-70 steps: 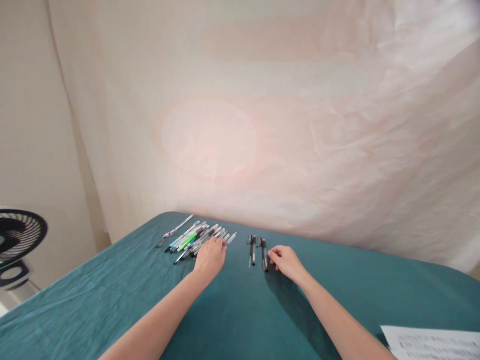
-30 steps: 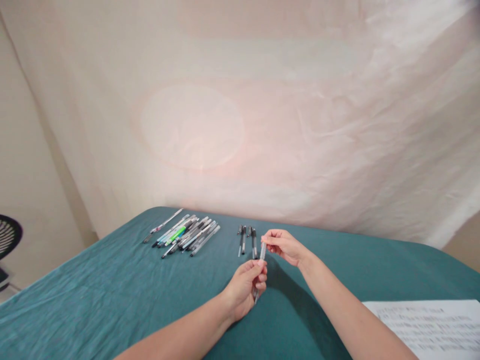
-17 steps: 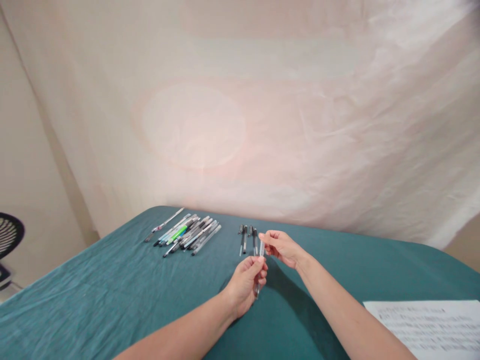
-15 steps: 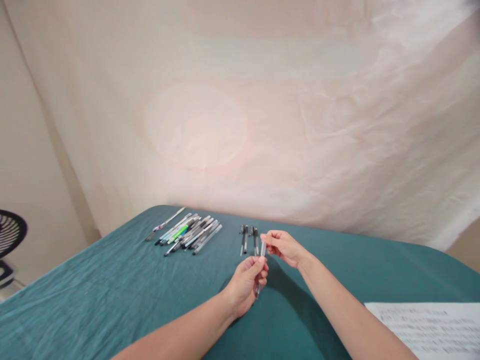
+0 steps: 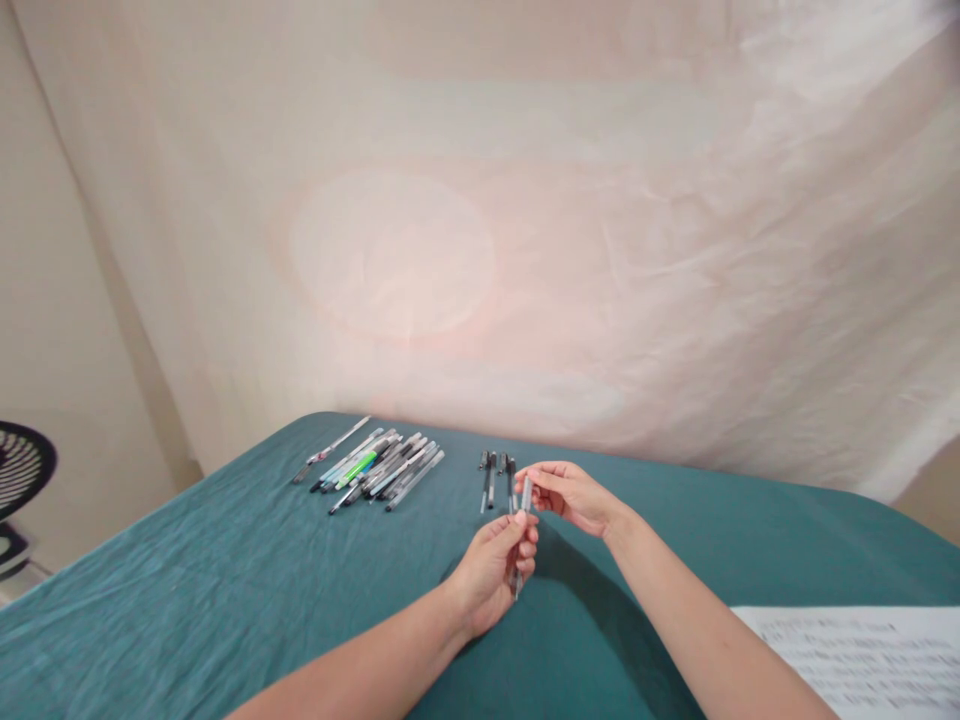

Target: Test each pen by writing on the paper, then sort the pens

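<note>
My left hand (image 5: 495,565) is closed round the barrel of a clear pen (image 5: 523,520), held nearly upright above the teal tablecloth (image 5: 225,620). My right hand (image 5: 570,495) pinches the pen's upper end, where its cap sits. Just behind the hands lie two or three dark pens (image 5: 496,478) side by side. Further left is a fanned pile of several pens (image 5: 375,468), one of them green.
A printed sheet of paper (image 5: 862,660) lies at the table's near right corner. A pale cloth backdrop (image 5: 525,250) hangs right behind the table. A black fan (image 5: 19,470) stands off the table's left side.
My left hand left the pile with a clear pen and brought it toward me. My right hand left the dark pens and took hold of the pen's top end.
</note>
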A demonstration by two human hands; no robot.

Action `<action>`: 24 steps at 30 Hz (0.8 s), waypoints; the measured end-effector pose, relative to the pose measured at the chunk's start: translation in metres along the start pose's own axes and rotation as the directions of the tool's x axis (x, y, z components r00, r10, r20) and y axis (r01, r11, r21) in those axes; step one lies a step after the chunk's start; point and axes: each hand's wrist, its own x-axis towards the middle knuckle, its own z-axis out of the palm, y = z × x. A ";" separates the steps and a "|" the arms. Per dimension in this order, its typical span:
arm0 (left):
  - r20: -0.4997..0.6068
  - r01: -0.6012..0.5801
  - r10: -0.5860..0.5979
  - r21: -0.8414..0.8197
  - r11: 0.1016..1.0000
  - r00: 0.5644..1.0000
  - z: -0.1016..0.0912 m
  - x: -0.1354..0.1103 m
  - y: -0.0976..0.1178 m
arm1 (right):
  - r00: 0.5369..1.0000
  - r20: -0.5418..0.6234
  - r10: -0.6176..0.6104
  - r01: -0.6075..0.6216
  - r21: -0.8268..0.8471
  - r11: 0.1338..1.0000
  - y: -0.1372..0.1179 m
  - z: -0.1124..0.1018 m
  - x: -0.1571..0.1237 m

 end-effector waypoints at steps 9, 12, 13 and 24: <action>-0.029 0.015 -0.013 0.072 0.997 0.999 0.001 -0.002 -0.002 | 0.991 -0.135 -0.022 0.012 -0.074 0.997 0.003 -0.004 0.003; -0.029 0.035 -0.033 0.071 0.997 0.999 0.001 -0.001 -0.001 | 0.995 -0.099 0.005 -0.011 -0.061 0.998 -0.001 -0.006 0.002; -0.027 0.040 -0.038 0.070 0.997 0.999 0.001 -0.001 -0.001 | 0.996 -0.084 0.015 -0.020 -0.052 0.998 -0.002 -0.007 0.001; -0.023 0.044 -0.042 0.084 0.996 0.999 -0.002 -0.001 -0.003 | 0.995 -0.095 0.022 -0.035 -0.135 0.990 -0.001 -0.008 0.000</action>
